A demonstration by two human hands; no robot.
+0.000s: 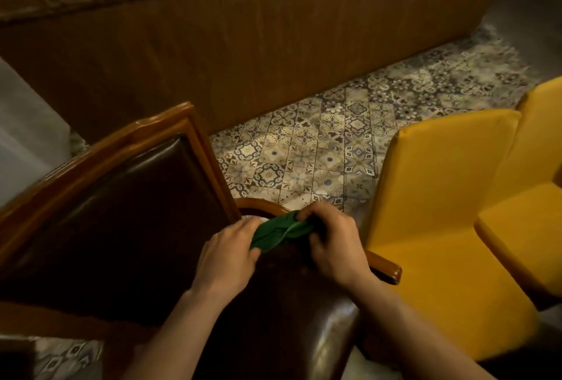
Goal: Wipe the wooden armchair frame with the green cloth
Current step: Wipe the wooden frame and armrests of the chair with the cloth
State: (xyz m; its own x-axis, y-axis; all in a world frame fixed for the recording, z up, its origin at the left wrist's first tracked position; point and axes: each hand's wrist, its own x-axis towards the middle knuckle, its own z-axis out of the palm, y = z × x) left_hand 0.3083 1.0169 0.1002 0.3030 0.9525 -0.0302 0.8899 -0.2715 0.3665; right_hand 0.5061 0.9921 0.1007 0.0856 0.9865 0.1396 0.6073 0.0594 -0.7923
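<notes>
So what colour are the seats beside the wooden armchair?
Mustard yellow padded seats, clearest in the head view.

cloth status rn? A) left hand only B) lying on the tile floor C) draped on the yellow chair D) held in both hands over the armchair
D: the left hand and right hand both grip the bunched green cloth, held over the armchair by its wooden armrest.

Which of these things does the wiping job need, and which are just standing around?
Part of the job:
green cloth, held in both grips
left hand
right hand
wooden armchair frame

Just standing around:
yellow chairs
patterned tile floor
wood-panelled counter
</notes>
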